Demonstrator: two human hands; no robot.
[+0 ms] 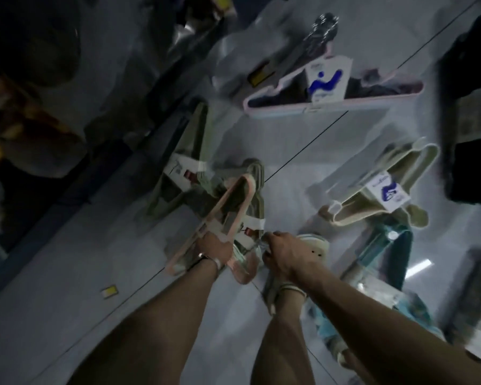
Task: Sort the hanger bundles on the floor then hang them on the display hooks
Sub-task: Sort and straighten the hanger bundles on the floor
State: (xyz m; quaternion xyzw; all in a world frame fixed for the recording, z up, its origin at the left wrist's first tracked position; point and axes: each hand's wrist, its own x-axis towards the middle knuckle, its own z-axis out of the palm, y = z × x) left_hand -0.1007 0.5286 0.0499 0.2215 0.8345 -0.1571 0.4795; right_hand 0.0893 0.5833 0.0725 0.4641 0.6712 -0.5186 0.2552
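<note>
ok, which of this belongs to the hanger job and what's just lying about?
Job: pink bundle, held by left hand; right hand, grip blurred; green bundle; beige bundle; pink-and-blue bundle; teal bundle.
Lying about: yellow card; dark bag, right edge.

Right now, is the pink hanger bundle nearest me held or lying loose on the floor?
Held: the left hand grips the pink bundle.
</note>
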